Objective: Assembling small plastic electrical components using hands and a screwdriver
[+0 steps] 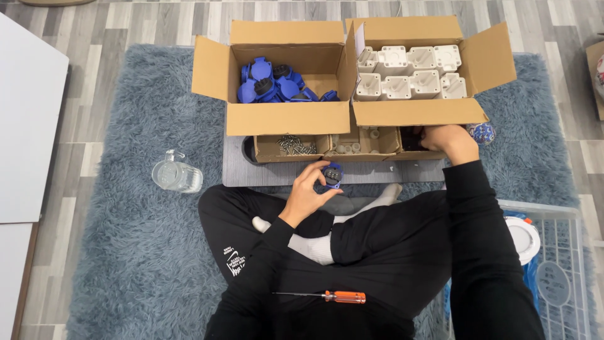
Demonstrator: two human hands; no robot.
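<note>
My left hand (pixel 309 191) holds a small blue and black plastic part (pixel 332 174) just above my crossed legs, in front of a grey board (pixel 236 170). My right hand (pixel 448 141) reaches into the rightmost of three small cardboard trays (pixel 420 153); its fingertips are hidden under a box flap, so what it touches cannot be seen. Behind the trays stand two open cardboard boxes: the left box (pixel 286 116) holds several blue parts (pixel 272 82), the right box (pixel 415 112) holds several white plastic housings (pixel 409 72).
A small tray of screws (pixel 296 146) and a tray of small pale pieces (pixel 362 143) sit on the board. An orange-handled screwdriver (pixel 333 296) lies on my lap. A clear glass jar (pixel 176 175) lies on the blue rug. A clear plastic crate (pixel 553 264) stands at the right.
</note>
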